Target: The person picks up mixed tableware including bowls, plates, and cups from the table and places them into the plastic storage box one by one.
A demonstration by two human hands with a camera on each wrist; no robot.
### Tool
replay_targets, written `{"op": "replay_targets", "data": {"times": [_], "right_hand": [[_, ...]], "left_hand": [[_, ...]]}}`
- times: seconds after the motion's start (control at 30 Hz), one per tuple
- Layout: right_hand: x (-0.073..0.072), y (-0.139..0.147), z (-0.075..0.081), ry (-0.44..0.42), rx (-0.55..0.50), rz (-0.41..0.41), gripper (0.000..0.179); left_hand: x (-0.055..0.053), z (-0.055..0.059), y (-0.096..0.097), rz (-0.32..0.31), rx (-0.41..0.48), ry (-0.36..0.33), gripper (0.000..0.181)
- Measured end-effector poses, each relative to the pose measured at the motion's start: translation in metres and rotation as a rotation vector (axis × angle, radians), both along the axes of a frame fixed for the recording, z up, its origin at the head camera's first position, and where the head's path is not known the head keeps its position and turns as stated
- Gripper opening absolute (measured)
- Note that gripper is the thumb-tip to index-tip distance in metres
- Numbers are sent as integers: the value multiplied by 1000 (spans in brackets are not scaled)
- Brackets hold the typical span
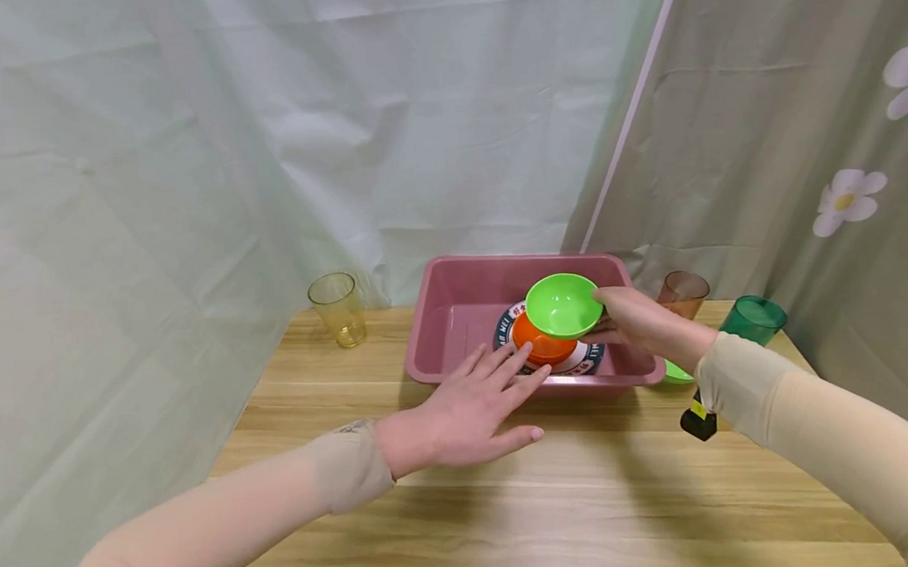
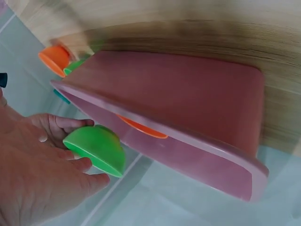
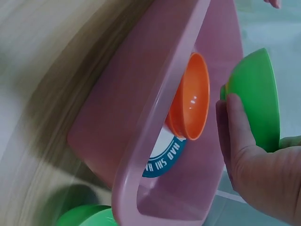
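Observation:
My right hand (image 1: pixel 635 315) grips a green bowl (image 1: pixel 564 306) by its rim and underside, holding it above the pink tub (image 1: pixel 457 377). Below it, an orange bowl (image 1: pixel 544 347) sits on a plate with a dark patterned rim (image 1: pixel 592 358) inside the tub. In the right wrist view the green bowl (image 3: pixel 256 101) is tilted and apart from the orange bowl (image 3: pixel 196 96). My left hand (image 1: pixel 473 412) is held out flat near the tub's front edge, its fingers spread and straight, holding nothing. Whether it touches the tub I cannot tell.
A yellow clear cup (image 1: pixel 338 311) stands left of the tub. To the right are a brownish cup (image 1: pixel 683 294), a green cup (image 1: pixel 756 319), another green bowl (image 1: pixel 676 373) and a black-and-yellow object (image 1: pixel 699 421). Another orange bowl (image 2: pixel 55 60) shows beyond the tub. Curtains (image 1: pixel 434 151) hang behind.

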State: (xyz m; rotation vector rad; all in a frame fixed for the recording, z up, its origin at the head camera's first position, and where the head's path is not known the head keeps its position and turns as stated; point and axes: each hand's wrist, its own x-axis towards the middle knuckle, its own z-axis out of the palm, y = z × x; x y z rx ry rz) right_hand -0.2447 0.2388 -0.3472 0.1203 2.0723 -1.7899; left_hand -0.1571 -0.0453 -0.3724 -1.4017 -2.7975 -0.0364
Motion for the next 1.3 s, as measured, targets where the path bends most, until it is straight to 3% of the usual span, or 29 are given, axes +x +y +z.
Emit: {"op": "replay_targets", "data": {"times": [0.17, 0.63, 1.13, 1.3], "right_hand": [[-9, -7, -5, 0, 53, -13, 51], [-27, -13, -20, 114, 320, 37, 42], [-37, -15, -29, 171, 466, 26, 40], [-41, -16, -33, 169, 471, 29, 37]], "left_hand": [[-1, -3, 3, 3, -5, -16, 81], [-7, -5, 10, 30, -6, -41, 82], [-8, -9, 10, 29, -15, -48, 82], [-8, -10, 9, 31, -13, -46, 82]]}}
